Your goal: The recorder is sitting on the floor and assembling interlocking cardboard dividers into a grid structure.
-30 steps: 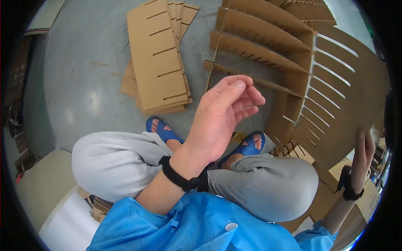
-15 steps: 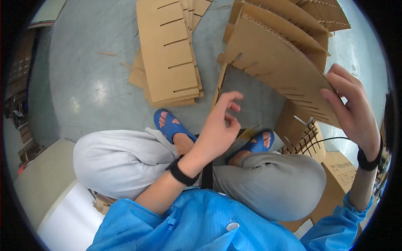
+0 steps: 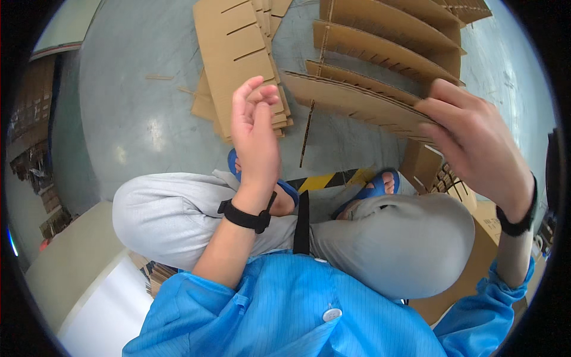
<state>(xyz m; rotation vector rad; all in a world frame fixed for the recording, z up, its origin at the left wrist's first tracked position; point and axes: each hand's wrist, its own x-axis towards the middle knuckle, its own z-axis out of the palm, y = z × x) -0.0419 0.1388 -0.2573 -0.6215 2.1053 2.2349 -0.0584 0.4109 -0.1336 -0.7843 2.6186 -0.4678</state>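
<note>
My right hand (image 3: 470, 134) pinches the right end of a slotted cardboard divider (image 3: 345, 102) between thumb and fingers. That divider leans at the near end of a grid of standing cardboard dividers (image 3: 380, 44), its slots partly blurred. Its left part meets a thin upright cross strip (image 3: 307, 134); how deeply they interlock I cannot tell. My left hand (image 3: 254, 128) is empty, fingers loosely bent and apart. It hovers over the near end of a stack of flat slotted cardboard sheets (image 3: 232, 44), and whether it touches them is unclear.
Blue sandals (image 3: 375, 189) stand between the stack and the grid, near yellow-black floor tape (image 3: 318, 182). Beside my right knee are an assembled slotted cardboard piece (image 3: 452, 178) and a cardboard box (image 3: 488, 220). Thin cardboard scraps (image 3: 159, 77) lie on the floor at left.
My left hand has moved left and away from me, from beside the grid to the stack. My right hand has shifted left, and the divider it holds is now lower and steeper against the grid.
</note>
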